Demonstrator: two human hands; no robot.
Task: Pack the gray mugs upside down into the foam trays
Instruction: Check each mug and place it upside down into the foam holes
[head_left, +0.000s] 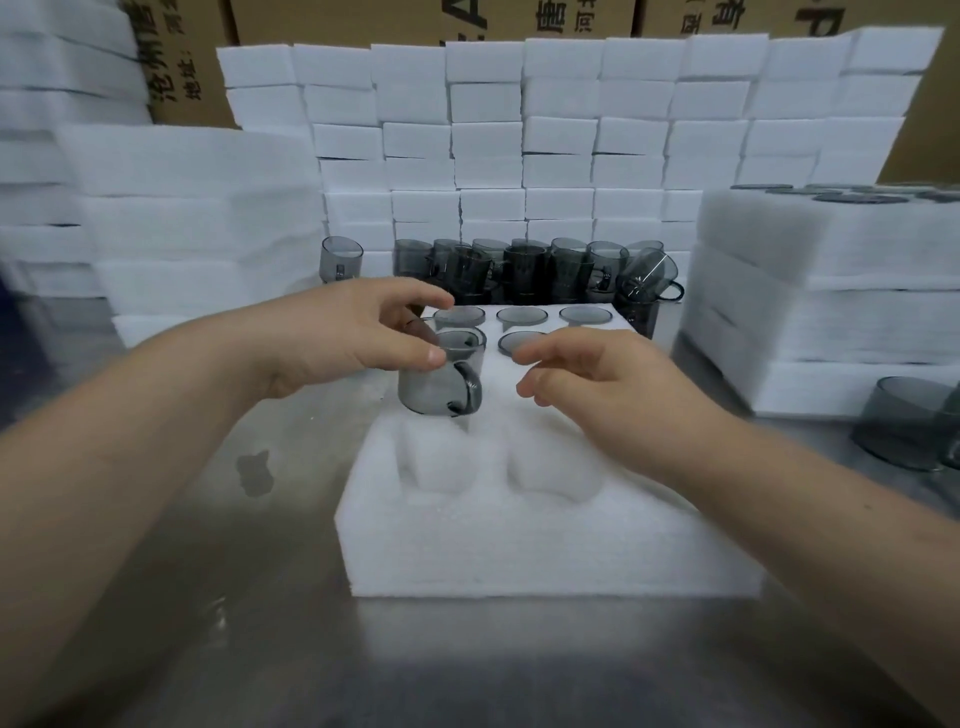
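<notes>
Head view: a gray mug (439, 382) is gripped near its top between the thumb and curled fingers of the left hand (358, 332). Its axis is roughly vertical and its handle is turned toward the right hand (608, 389), which is loosely spread and holds nothing. The mug is held over the left column of the foam tray (519, 551), just beyond an empty pocket (436, 462), so the left hand is judged nearer. Packed mugs (522, 315) are seen in the far rows. Chinese characters on the cartons (176, 62) are cropped and cannot be reliably read
</notes>
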